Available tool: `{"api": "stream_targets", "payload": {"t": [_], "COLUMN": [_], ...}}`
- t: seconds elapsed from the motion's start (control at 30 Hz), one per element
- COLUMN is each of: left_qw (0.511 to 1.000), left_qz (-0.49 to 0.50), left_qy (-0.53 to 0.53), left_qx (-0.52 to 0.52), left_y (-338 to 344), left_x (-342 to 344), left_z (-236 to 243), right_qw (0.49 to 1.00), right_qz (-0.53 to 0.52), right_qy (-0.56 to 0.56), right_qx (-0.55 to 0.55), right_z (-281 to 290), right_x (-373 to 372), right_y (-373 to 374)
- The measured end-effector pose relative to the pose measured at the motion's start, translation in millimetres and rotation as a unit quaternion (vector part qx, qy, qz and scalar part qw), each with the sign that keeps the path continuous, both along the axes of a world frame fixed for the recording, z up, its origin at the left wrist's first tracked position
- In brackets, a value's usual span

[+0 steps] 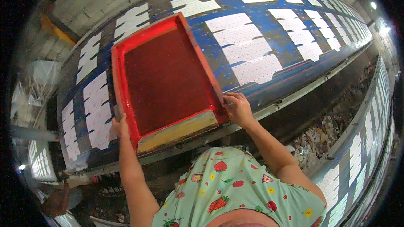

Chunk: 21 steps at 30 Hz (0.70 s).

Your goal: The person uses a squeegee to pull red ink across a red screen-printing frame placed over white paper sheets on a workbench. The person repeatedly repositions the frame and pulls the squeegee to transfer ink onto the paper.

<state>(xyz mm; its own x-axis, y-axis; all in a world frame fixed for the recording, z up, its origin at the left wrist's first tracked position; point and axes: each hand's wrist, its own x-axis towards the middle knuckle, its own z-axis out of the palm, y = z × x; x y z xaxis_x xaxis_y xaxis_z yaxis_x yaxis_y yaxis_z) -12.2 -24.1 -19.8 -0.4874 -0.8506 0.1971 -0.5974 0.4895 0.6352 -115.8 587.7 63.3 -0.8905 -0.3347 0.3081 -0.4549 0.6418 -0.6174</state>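
A large screen-printing frame (200, 54) with red-stained walls and a dark red mesh lies tilted on the long printing table. Its near wall (176, 132) is yellowish and smeared. My left hand (120, 127) grips the frame's left side near the close corner. At the opposite side, close to the near right corner, my right hand (237, 108) has its fingers curled round the frame's edge. White cut pieces with small printed specks, such as one piece (244, 44) right of the frame and another (97, 109) left of it, lie flat on the table.
The blue and dark stained table (261, 21) runs far to the right with several rows of white pieces. A block wall (101, 2) stands behind it. Scraps (315, 141) lie below at right, beside a second table (353, 159) with similar pieces.
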Motion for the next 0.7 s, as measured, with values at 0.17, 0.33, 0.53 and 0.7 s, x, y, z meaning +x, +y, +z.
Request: {"api": "stream_targets", "payload": {"t": [0.17,0.33,0.53,0.7], "left_qw": [0.992,0.997,0.995,0.994], "left_qz": [-0.047,-0.001,0.025,0.06], "left_qy": [0.022,0.035,-0.032,-0.02], "left_qx": [0.119,0.07,0.093,0.091], "left_y": [-9.1,2.9,3.2,4.8], "left_x": [4.9,6.2,10.3,7.4], "left_z": [1.3,-8.1,3.7,4.6], "right_qw": [0.993,0.996,0.987,0.989], "right_qz": [-0.015,-0.046,-0.082,-0.089], "right_qy": [-0.114,-0.073,-0.108,-0.101], "right_qx": [0.004,0.033,0.085,0.059], "right_z": [-24.1,-15.7,-9.5,14.1], "right_x": [-13.6,-22.9,-33.3,-32.4], "right_y": [-10.6,-34.7,-52.2,-55.3]}}
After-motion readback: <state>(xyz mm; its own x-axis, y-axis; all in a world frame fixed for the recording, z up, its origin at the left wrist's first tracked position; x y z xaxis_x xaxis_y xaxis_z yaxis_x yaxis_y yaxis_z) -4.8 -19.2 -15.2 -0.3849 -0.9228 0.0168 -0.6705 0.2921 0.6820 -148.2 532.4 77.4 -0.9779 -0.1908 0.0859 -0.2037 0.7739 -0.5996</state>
